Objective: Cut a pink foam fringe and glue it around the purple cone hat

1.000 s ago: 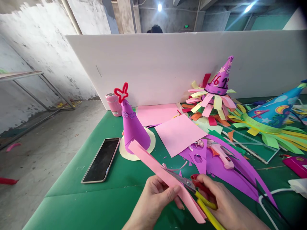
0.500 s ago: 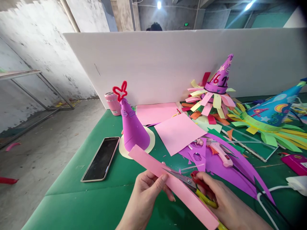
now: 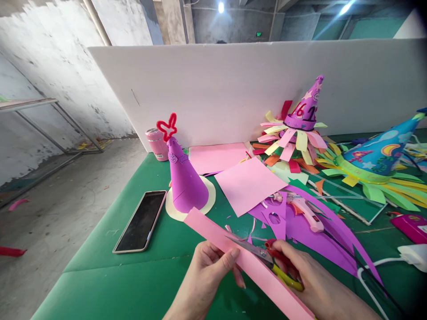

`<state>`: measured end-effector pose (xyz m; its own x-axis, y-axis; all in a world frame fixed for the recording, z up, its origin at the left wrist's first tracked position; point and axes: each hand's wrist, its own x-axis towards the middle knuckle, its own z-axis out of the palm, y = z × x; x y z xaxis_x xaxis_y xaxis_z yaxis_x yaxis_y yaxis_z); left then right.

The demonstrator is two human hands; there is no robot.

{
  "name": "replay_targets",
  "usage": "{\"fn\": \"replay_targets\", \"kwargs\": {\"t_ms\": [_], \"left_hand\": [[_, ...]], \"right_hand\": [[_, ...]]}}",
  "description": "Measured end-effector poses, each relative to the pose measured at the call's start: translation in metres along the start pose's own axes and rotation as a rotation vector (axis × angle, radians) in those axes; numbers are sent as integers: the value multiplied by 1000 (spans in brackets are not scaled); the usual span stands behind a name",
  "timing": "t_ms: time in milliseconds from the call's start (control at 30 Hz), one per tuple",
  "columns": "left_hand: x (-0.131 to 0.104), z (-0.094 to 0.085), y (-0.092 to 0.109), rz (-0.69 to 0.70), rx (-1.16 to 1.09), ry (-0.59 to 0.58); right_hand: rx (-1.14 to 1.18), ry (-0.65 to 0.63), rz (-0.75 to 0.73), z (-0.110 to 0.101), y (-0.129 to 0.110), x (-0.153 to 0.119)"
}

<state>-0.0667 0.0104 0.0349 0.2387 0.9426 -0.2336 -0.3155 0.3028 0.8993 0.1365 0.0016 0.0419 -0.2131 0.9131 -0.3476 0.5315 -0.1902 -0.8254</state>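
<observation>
My left hand (image 3: 211, 269) pinches a long pink foam strip (image 3: 207, 229) between thumb and fingers, above the green table. My right hand (image 3: 293, 269) is closed round the red and yellow handles of a pair of scissors (image 3: 263, 254). The scissor blades lie across the strip's upper edge, just beyond my left thumb. Behind the strip's far end stands a purple cone hat (image 3: 187, 184) with a cream brim and a red looped pipe cleaner on top. A pink sheet (image 3: 251, 184) lies beyond the scissors.
A phone (image 3: 140, 221) lies at the left, and a pink jar (image 3: 157, 144) stands behind the hat. Purple scraps (image 3: 310, 235), a pink glue gun (image 3: 308, 215) and a white cable are at the right. Two decorated hats (image 3: 302, 120) (image 3: 376, 153) stand farther back before a white board (image 3: 213, 89).
The strip and my left hand have shifted slightly right and toward me. The scissors have moved little on the strip. The dark head behind the board has sunk almost out of sight.
</observation>
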Motion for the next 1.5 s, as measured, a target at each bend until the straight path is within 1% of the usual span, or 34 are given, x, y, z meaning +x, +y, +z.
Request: {"fn": "replay_targets", "kwargs": {"t_ms": [133, 200, 300, 367, 467, 533, 633, 667, 767, 900, 933, 1000, 1100, 1133, 1200, 1267, 1367, 1433, 1500], "left_hand": [[0, 1, 0, 3, 11, 0], [0, 1, 0, 3, 20, -12], [0, 1, -2, -1, 35, -45], [-1, 1, -3, -7, 46, -62], [-2, 1, -3, -11, 57, -60], [-2, 2, -2, -15, 62, -52], [-2, 2, -3, -34, 57, -61], [-2, 3, -4, -43, 54, -69], [-1, 3, -8, -63, 31, -103], [-1, 3, -15, -90, -3, -119], [-1, 4, -16, -93, -12, -106], [-1, 4, -17, -94, -30, -59], [0, 4, -14, -98, -68, 59], [0, 4, -12, -91, -85, 104], [0, 2, -6, -61, -120, 191], [0, -1, 0, -20, -145, 260], [1, -5, 6, 31, -148, 330], [1, -5, 7, 57, -133, 357], [1, -5, 5, 80, -122, 373]], "right_hand": [[77, 36, 28, 2, -2, -1], [104, 29, 46, 4, -2, -1], [62, 14, 10, 3, -1, -1], [3, 26, -16, 1, -1, 0], [-27, 60, -28, -1, -3, 0], [-18, 37, -39, -1, -4, 0], [17, -28, -46, 2, -4, 1], [36, -27, -50, 3, -3, 1], [95, 31, -63, 5, 2, 1], [151, 21, -80, 0, 10, 7], [162, 25, -86, -2, 11, 9], [177, 74, -87, -4, 12, 15], [259, 161, -76, -4, 13, 22], [320, 162, -80, -4, 14, 23], [440, 115, -84, -5, 13, 24], [511, 76, -67, -6, 12, 22], [527, 85, -105, -4, 7, 19], [489, 100, -140, 2, 4, 19], [439, 139, -124, 9, 2, 23]]}}
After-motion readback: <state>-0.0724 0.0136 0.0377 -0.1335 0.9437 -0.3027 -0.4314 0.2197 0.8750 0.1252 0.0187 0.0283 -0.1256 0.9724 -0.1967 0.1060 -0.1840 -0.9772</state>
